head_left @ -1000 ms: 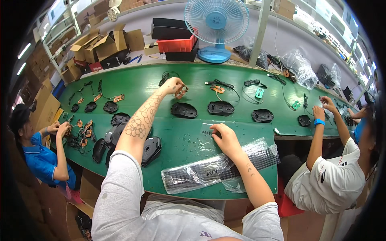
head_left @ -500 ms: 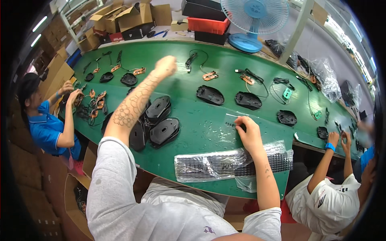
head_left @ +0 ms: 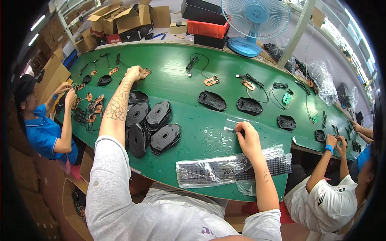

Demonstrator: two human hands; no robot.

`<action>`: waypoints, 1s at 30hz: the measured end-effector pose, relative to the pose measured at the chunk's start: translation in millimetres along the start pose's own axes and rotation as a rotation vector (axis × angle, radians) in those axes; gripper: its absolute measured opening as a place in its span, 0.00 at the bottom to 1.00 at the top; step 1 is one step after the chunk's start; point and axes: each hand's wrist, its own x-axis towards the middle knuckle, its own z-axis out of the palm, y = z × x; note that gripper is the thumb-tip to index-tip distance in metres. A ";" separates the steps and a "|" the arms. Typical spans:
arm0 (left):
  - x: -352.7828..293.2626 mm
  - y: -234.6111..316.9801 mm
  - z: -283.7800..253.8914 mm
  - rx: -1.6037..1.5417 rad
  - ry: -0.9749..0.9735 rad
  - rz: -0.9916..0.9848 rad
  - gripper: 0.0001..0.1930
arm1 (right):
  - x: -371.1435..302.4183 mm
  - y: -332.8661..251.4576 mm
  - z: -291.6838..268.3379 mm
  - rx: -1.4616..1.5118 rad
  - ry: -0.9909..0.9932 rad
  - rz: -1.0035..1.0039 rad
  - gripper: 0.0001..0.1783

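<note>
The green bench (head_left: 193, 132) fills my middle, curving from nine o'clock to four. A clear plastic sleeve (head_left: 209, 170) with dark dotted sheets lies at five o'clock, its film likely slick and limp. At nine o'clock sit stacked black mouse parts (head_left: 164, 138), stiff and light, I judge, best gripped by their rims. My right hand (head_left: 248, 136), half past three, rests loosely curled, thumb apart from the fingers. My left hand (head_left: 136, 73), ten o'clock, is bent over; I cannot tell what its fingers pinch. An open mouse shell (head_left: 212, 100) lies at half past one, another (head_left: 249, 106) at half past two. The orange circuit board (head_left: 147, 72) shows just beside my left hand; it should be light, rigid and fragile, best taken by its edges, clear of parts and wires. A small transparent film (head_left: 230, 125) lies at my right fingertips, thin and probably clingy. Dark handwriting marks the sleeve, and a small purple print sits on my shirt (head_left: 177, 217), six o'clock; I read no brand.
</note>
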 end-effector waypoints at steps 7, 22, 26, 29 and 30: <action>-22.1 74.0 -9.7 -0.825 0.054 0.193 0.22 | -1.4 7.2 -2.9 0.072 -0.013 0.031 0.13; -275.9 264.6 72.3 -1.399 -0.509 0.349 0.17 | 2.4 33.2 -3.5 0.584 -0.045 0.254 0.16; -283.8 263.0 72.1 -1.338 -0.547 0.350 0.16 | 1.2 40.7 -5.1 0.689 -0.008 0.298 0.19; -285.3 262.9 68.6 -1.294 -0.579 0.368 0.15 | 1.1 43.4 -5.4 0.737 0.018 0.314 0.20; -285.9 262.9 68.8 -1.280 -0.562 0.384 0.15 | 1.6 42.4 -5.2 0.736 0.028 0.317 0.21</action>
